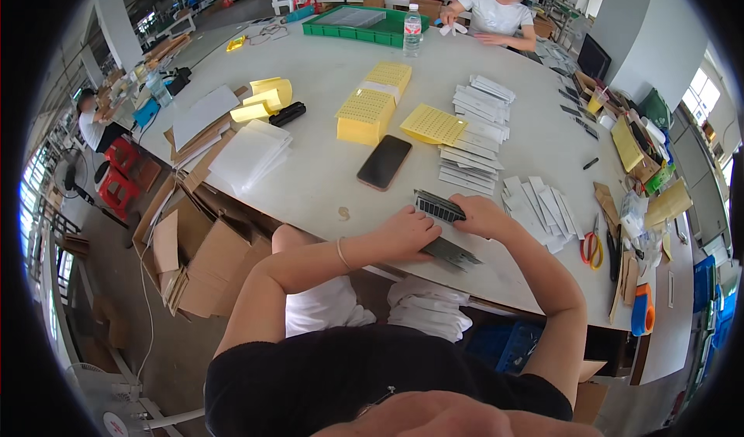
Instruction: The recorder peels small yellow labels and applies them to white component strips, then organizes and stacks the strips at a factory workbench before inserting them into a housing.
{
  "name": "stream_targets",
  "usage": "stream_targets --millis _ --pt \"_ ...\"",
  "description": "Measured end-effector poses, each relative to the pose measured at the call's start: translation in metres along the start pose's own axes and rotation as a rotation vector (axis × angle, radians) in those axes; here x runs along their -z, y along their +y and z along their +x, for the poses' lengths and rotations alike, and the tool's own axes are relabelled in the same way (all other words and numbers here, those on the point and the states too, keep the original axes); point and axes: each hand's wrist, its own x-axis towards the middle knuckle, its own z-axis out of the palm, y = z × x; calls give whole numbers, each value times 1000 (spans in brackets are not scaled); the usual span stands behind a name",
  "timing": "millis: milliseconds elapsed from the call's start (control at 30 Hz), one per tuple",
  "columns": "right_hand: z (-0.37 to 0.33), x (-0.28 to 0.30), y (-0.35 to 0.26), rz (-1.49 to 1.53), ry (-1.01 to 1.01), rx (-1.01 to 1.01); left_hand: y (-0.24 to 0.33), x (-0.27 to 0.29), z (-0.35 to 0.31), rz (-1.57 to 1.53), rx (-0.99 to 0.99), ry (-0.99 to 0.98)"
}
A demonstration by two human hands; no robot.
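At the table's near edge, my right hand (480, 216) is closed around the right end of a bundle of dark flat strips (440, 207) with a row of dark rectangular cells on the side. My left hand (411, 232) has its fingers curled against the near side of this bundle. Beneath the left hand, more grey flat strips (453, 252) lie along the edge; whether they join the upper bundle is hidden by the fingers. Loose white strips (539, 208) are spread just right of my right hand. A dark phone (385, 162) lies beyond my left hand.
Rows of white strips (474, 131), a yellow label sheet (434, 125) and a yellow sheet stack (373, 103) lie farther back. Scissors (592, 249) and a tape dispenser (642, 310) sit right. Plastic bags (249, 154) lie left. A person (500, 14) works opposite, beside a green tray (364, 24).
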Motion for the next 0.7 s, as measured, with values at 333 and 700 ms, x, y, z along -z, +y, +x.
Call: stream_targets --millis 333,700 --pt "-5 -25 6 255 100 250 6 15 5 94 16 238" --pt "-47 -76 35 1079 490 -41 -4 8 14 -2 136 -84"
